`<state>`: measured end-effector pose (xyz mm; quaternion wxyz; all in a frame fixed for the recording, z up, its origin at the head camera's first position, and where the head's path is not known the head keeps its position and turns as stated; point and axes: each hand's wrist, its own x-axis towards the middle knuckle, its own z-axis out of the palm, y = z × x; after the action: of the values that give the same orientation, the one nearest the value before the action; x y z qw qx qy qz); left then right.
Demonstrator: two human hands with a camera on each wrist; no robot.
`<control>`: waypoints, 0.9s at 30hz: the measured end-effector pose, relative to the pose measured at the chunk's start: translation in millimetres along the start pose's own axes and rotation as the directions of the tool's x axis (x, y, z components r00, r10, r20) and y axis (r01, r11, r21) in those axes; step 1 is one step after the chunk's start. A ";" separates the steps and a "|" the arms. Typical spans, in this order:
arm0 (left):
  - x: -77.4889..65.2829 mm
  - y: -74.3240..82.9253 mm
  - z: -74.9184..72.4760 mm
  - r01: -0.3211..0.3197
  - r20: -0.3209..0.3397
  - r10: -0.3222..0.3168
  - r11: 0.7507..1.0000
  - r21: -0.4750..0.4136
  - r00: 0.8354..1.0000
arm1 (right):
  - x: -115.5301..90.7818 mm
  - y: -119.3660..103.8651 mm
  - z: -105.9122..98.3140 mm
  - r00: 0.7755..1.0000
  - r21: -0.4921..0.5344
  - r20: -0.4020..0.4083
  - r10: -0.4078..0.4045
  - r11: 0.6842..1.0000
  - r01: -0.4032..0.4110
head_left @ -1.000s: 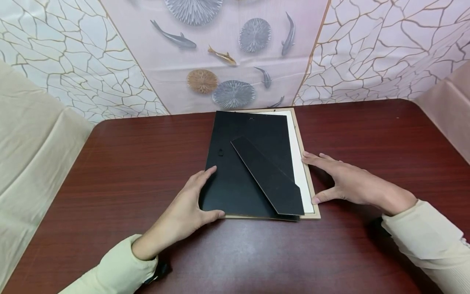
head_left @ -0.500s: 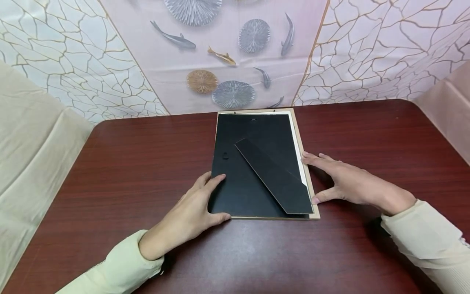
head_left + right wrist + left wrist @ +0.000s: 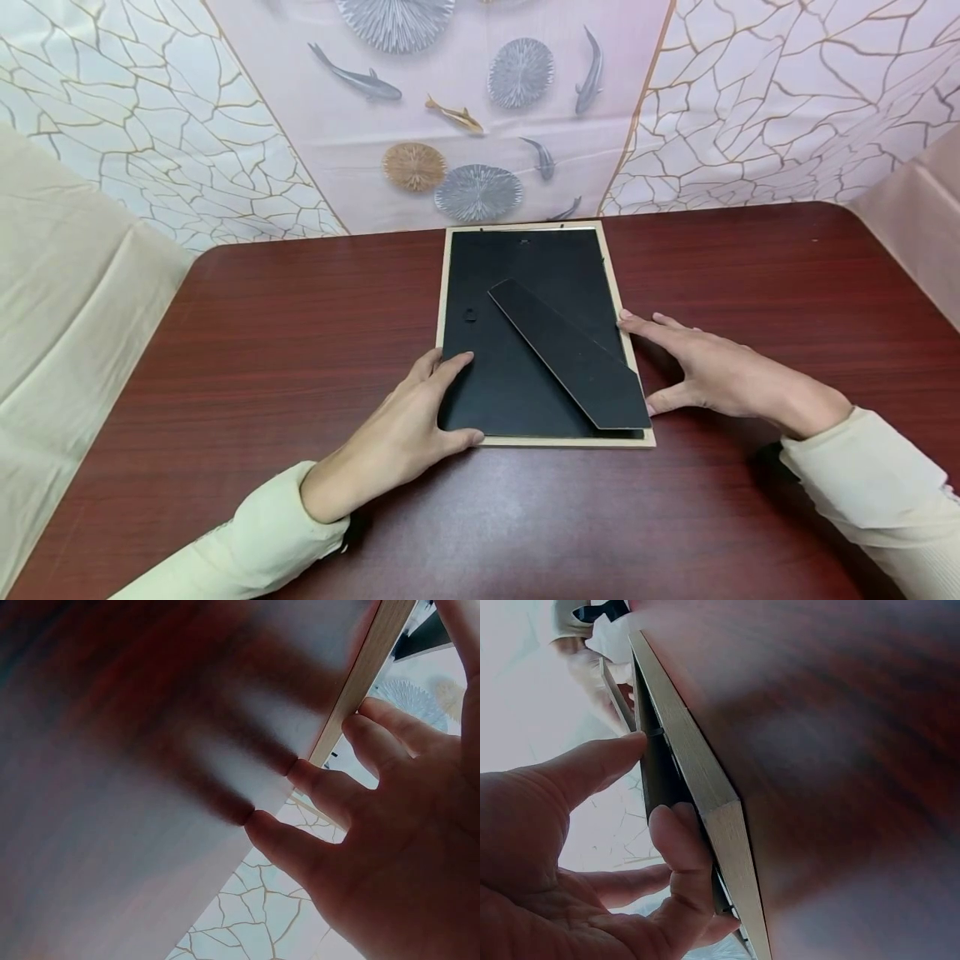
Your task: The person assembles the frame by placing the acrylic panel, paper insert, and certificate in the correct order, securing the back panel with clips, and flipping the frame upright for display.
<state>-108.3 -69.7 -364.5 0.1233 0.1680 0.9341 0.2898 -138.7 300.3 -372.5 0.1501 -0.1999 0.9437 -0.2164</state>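
Note:
A light wooden picture frame [image 3: 558,442] lies face down on the table, and its black backing board [image 3: 480,383] now sits within the rim. The easel leg [image 3: 577,358] slants across the board, its wide end over the near right corner. My left hand [image 3: 397,429] holds the board at its near left corner, thumb at the near edge and fingers along the left side. In the left wrist view a narrow gap shows between board and wooden rim. My right hand [image 3: 720,367] touches the frame's right side with thumb and fingertips spread; in the right wrist view two fingertips meet the tabletop.
The dark red-brown table [image 3: 300,317] extends around the frame. Behind its far edge hangs a patterned cloth [image 3: 480,117] with fish and round motifs. Beige cloth [image 3: 67,333] borders the left side. Small metal tabs show along the frame's inner rim.
My left hand has shifted the backing board to the right, from overhanging the frame's left side to inside the rim, covering the white strip. My right hand has stayed at the frame's right side.

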 end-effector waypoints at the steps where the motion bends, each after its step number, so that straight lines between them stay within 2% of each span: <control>1: 0.2 0.1 0.1 -0.001 0.001 0.001 1.000 0.001 1.000 | 0.1 0.1 0.0 1.000 0.007 0.001 -0.003 1.000 0.003; 9: 2.0 1.3 1.0 0.009 0.010 -0.009 1.000 0.011 1.000 | -1.5 2.7 -0.4 0.999 0.038 0.003 -0.040 0.999 0.039; 15: 3.9 3.9 0.9 0.030 0.021 -0.031 0.998 0.059 0.999 | -2.4 4.3 -1.3 0.998 0.086 0.022 -0.054 0.995 0.051; 24: 4.8 6.3 0.3 0.053 0.024 -0.056 0.993 0.102 0.998 | -2.0 4.5 -1.0 0.998 0.093 0.021 -0.058 0.994 0.056; 27: 4.9 6.9 -0.6 0.054 0.021 -0.058 0.988 0.141 0.998 | -1.9 4.7 -0.9 0.998 0.096 0.021 -0.059 0.994 0.057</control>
<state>-111.3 -62.8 -360.7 0.1309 0.1538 0.9549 0.2175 -138.8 305.3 -373.6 0.1645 -0.2223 0.9242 -0.2633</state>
